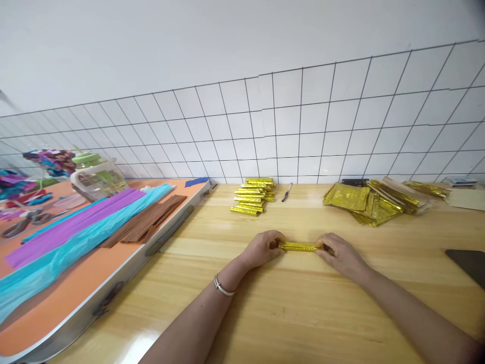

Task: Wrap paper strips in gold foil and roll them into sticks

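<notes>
A narrow folded strip of shiny gold foil paper (299, 246) lies across the middle of the wooden table, between my two hands. My left hand (265, 246) pinches its left end, fingers curled over thumb. At the other end my right hand (338, 253) is closed on the strip in the same way. Beyond my left hand sits a pile of similar folded gold strips (252, 197). Flat gold foil sheets (350, 198) are heaped past my right hand, overlapping one another.
A pen (287, 192) lies beside the strip pile. On the left, an orange-topped board (94, 283) with a raised edge carries purple paper (76, 227), turquoise paper (91, 235), brown paper (147, 222) and scissors (32, 218). A dark flat object (468, 263) is at the right. A white tiled wall stands behind.
</notes>
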`<state>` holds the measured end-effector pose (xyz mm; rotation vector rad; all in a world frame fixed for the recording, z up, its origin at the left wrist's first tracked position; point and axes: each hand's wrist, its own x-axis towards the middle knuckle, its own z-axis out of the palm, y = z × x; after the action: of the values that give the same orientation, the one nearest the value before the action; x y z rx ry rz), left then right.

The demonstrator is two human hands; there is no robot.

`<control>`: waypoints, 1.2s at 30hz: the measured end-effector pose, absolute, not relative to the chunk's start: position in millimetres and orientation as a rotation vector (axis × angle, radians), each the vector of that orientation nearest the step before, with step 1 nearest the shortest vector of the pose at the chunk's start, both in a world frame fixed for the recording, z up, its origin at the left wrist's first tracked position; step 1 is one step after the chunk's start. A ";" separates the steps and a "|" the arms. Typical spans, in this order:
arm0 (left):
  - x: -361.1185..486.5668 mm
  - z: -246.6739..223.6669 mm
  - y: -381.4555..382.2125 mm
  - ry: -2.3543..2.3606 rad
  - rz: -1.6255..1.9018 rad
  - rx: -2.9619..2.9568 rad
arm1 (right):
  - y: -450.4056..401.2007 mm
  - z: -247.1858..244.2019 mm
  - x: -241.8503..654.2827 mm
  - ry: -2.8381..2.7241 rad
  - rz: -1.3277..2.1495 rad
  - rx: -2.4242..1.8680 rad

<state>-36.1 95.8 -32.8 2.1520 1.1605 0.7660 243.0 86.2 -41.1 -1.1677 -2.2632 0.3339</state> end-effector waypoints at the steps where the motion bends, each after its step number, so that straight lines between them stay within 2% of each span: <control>1: -35.9 -31.9 95.7 1.157 0.765 2.183 | 86.4 -42.0 243.4 -2.263 0.326 -1.169; 36: -32.4 -36.6 95.4 1.130 0.858 2.366 | 84.2 -42.6 239.8 -2.385 0.094 -1.047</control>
<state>-32.4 95.4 -36.6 2.3657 1.1304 0.8576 239.8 84.2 -42.6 -1.0470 -2.3846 0.0941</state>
